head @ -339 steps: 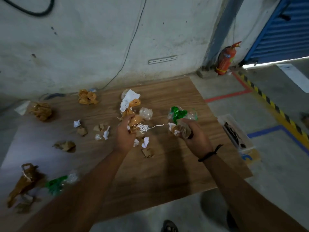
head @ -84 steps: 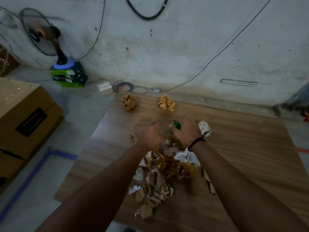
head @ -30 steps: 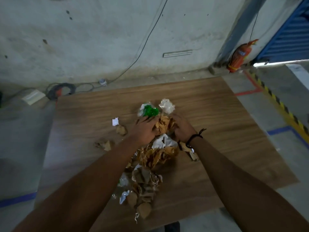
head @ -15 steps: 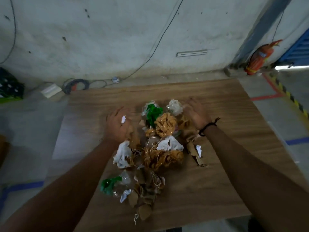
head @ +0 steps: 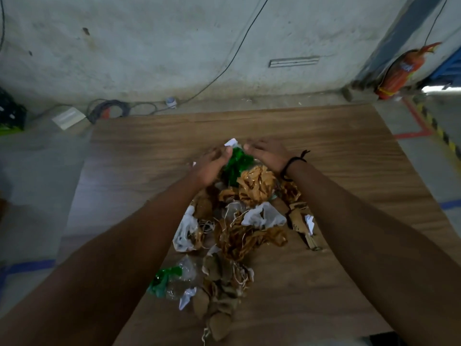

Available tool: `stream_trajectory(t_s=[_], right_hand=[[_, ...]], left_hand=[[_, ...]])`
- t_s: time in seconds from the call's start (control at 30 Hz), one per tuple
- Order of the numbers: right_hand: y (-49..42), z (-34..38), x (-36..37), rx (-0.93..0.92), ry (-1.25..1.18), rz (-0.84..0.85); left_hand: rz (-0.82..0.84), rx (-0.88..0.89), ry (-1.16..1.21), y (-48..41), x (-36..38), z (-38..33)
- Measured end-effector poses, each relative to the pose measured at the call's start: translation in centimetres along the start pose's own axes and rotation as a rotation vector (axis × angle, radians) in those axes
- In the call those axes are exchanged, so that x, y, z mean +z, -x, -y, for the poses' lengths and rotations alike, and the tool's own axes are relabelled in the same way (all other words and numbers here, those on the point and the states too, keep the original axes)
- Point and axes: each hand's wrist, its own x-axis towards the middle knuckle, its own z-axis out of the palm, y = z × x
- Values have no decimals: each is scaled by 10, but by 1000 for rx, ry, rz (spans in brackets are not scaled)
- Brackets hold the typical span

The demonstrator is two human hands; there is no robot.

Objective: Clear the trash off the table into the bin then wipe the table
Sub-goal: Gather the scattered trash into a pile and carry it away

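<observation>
Both my forearms extend forward and converge at the far end of the trash pile (head: pixel 249 233). My left hand (head: pixel 210 167) lies at the pile's far left with its fingers straight and together. My right hand (head: pixel 265 154) lies at the pile's far right with its fingers extended, and a black band (head: pixel 294 162) circles its wrist.

Warehouse-like bay: bare concrete wall (head: pixel 149 46), fire extinguisher (head: pixel 401 71), hazard-striped floor tape (head: pixel 439 131).
</observation>
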Motion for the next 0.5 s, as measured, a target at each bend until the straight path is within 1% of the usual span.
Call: stream_trajectory(t_s=[0.03,0.17,0.27,0.33,0.43,0.5], right_hand=[[3,-1,2,-27,0,13],[23,-7,7,-78,63,24],[37,-15,10,-108,39,21],[45,-20,16,-107,29,38],[55,-30,21,-77,32,61],[64,-34,17,-75,39,48]], left_hand=[[18,6,39,4,6,-3],[35,38,-8,22,16,-3],[82,74,32,35,21,-3],[107,79,18,43,29,0],[88,122,2,55,39,4],[46,150,-56,60,37,8]])
